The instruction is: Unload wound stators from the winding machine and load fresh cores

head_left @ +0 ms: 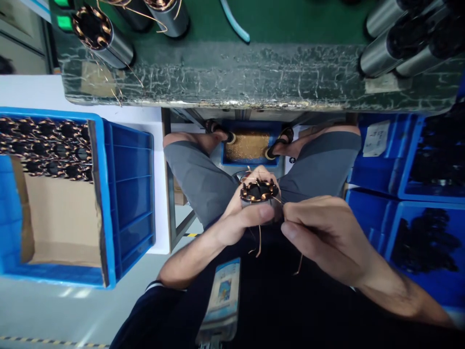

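Observation:
My left hand (241, 213) is wrapped around a motor stator (258, 194), a metal cylinder with a black top ringed by copper windings. It is held over my lap, its wound end facing up. Loose copper wires (259, 242) stick out and hang from it. Close by its right side, my right hand (319, 237) pinches a copper wire between thumb and forefinger. The wire's tail (299, 264) dangles below that hand. The pinch point itself is partly hidden by the fingers.
On the green workbench (232, 72) stand more stators (103, 39) at left, a light blue tube (235, 22), and metal cylinders (385, 51) at right. A blue crate (127, 179) at left holds wound stators. Blue bins (395, 232) with black parts are at right; a wire-scrap tray (250, 162) lies between my feet.

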Motion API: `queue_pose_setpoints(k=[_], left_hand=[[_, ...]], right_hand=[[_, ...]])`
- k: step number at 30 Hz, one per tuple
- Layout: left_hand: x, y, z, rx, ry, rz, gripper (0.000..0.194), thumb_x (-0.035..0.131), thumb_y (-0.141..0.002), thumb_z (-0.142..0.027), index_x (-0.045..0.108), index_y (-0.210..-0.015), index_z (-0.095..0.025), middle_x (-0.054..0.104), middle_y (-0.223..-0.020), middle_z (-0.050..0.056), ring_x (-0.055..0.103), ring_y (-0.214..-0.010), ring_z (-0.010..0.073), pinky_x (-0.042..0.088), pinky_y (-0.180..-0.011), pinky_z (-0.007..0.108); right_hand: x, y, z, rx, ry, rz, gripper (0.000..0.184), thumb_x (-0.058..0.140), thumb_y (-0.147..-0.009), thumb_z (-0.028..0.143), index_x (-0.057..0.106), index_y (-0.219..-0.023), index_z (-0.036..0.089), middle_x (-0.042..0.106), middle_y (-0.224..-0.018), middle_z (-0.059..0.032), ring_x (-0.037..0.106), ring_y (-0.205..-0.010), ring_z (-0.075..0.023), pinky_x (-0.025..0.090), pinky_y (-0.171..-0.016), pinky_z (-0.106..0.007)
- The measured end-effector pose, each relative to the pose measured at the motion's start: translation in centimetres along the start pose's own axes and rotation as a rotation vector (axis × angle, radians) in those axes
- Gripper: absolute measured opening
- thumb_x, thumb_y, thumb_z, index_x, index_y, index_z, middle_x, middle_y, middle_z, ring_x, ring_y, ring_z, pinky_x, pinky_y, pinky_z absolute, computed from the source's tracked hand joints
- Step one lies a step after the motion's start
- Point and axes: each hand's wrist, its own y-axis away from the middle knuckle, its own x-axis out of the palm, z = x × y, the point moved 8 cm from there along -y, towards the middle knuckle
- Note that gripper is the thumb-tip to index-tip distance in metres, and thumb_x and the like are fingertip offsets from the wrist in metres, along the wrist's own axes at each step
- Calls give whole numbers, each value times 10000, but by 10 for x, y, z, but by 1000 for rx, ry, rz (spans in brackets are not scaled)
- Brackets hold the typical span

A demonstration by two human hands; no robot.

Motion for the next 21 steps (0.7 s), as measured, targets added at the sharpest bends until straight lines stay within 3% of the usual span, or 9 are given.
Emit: queue_pose_setpoints(k=[3,6,8,11,13,15,17,18,21], left_hand=[[2,6,18,-138,181,23,556,738,-880,-715,616,-1180,-263,683,-1010,49,676,-882,216,572,-757,365],[4,10,27,-215,252,16,575,789,-880,-638,608,-1270,-255,703,-1067,62,697,-945,218,565,-770,335],[0,9,28,-189,279,-66,542,871,-824,-569,603,-1172,-252,681,-967,17,655,-811,153,526,-712,284],[-17,3,25,-110,282,-288,464,884,-829,-471,543,-1057,-255,609,-845,-50,579,-687,90,480,-672,246],[-30,-2,17,-62,252,-375,440,849,-865,-482,523,-1059,-261,593,-825,-60,588,-685,93,486,-679,252],[-41,-7,-2,22,115,-383,464,885,-839,-477,541,-1062,-259,625,-849,-50,614,-718,108,510,-719,273],[-45,-7,-25,124,-100,-347,497,958,-772,-438,587,-1041,-245,680,-916,-21,659,-802,136,540,-809,306],[-43,-6,-35,161,-197,-318,512,986,-738,-417,613,-1039,-238,700,-955,-1,681,-855,156,550,-854,322],[-25,-3,-50,184,-337,-205,571,988,-737,-384,656,-1180,-243,726,-1024,37,719,-943,207,575,-900,354]], right_hand=[[0,0,-7,82,80,26,395,581,-1067,307,368,-742,233,330,-624,49,315,-531,-106,277,-531,-294],[7,-3,-10,48,228,20,370,555,-1077,292,396,-749,230,409,-623,52,381,-539,-101,297,-554,-294],[21,-2,-11,-42,370,-9,332,551,-1060,244,421,-755,226,471,-627,56,417,-545,-97,301,-570,-300],[48,11,-28,-158,648,-33,264,555,-1020,168,490,-770,223,537,-643,52,465,-557,-108,316,-595,-322],[68,26,-52,-177,769,99,213,573,-1016,154,558,-814,220,592,-682,39,525,-591,-124,331,-608,-333],[76,42,-79,-122,748,293,194,585,-1038,179,595,-849,221,635,-723,28,578,-629,-137,341,-606,-333],[59,48,-95,22,605,356,232,571,-1076,235,600,-846,222,650,-747,26,604,-657,-135,372,-617,-315],[43,45,-97,106,504,310,251,565,-1090,271,610,-848,222,651,-755,25,606,-662,-132,395,-626,-303],[-11,20,-76,219,131,-20,201,607,-1081,377,719,-1002,230,656,-767,23,571,-612,-123,426,-578,-281]])
